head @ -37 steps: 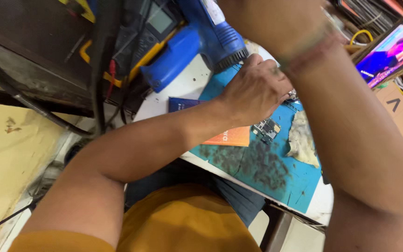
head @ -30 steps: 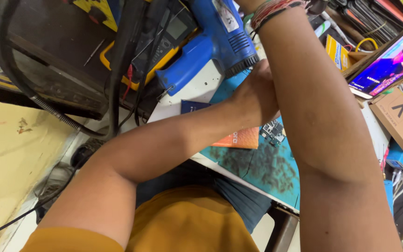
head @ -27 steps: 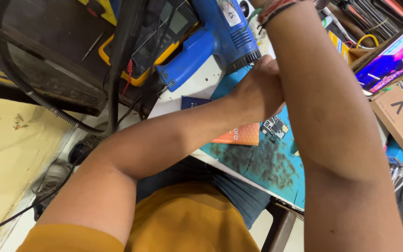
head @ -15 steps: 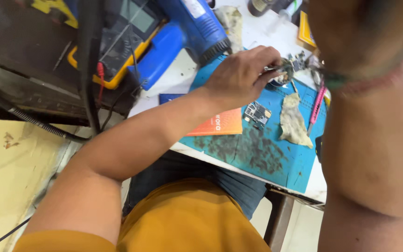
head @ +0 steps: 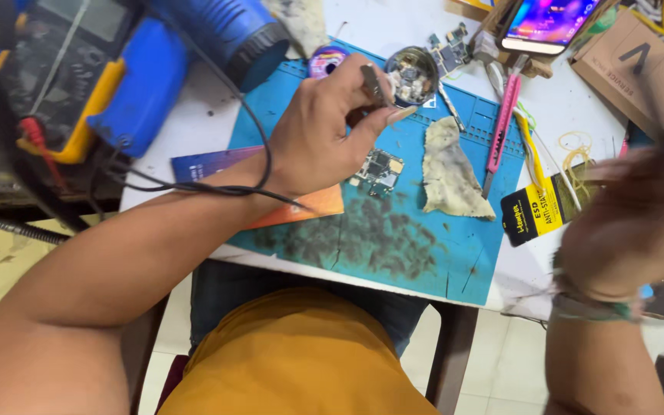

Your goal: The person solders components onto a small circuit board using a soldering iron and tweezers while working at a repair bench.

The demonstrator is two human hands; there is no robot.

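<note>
My left hand (head: 324, 138) is over the blue work mat (head: 424, 246), pinching a pair of metal tweezers (head: 373, 81) between thumb and fingers. A black cable (head: 251, 180) lies across its wrist. Just below the fingertips a small circuit board (head: 379, 167) rests on the mat. My right hand (head: 635, 223) is blurred at the right edge, raised near a black and yellow anti-static tool (head: 536, 211). The blur hides whether it holds anything.
A dirty cloth (head: 449, 170) and a pink-handled tool (head: 501, 123) lie on the mat. At the back are a round tin of parts (head: 411, 73), a lit phone (head: 551, 21), a blue heat gun (head: 220, 31), a multimeter (head: 55, 69) and a cardboard box (head: 639, 65).
My right arm has swung from across the view to the right edge, uncovering the mat. My left hand has stayed over the circuit board, with the tweezers now showing.
</note>
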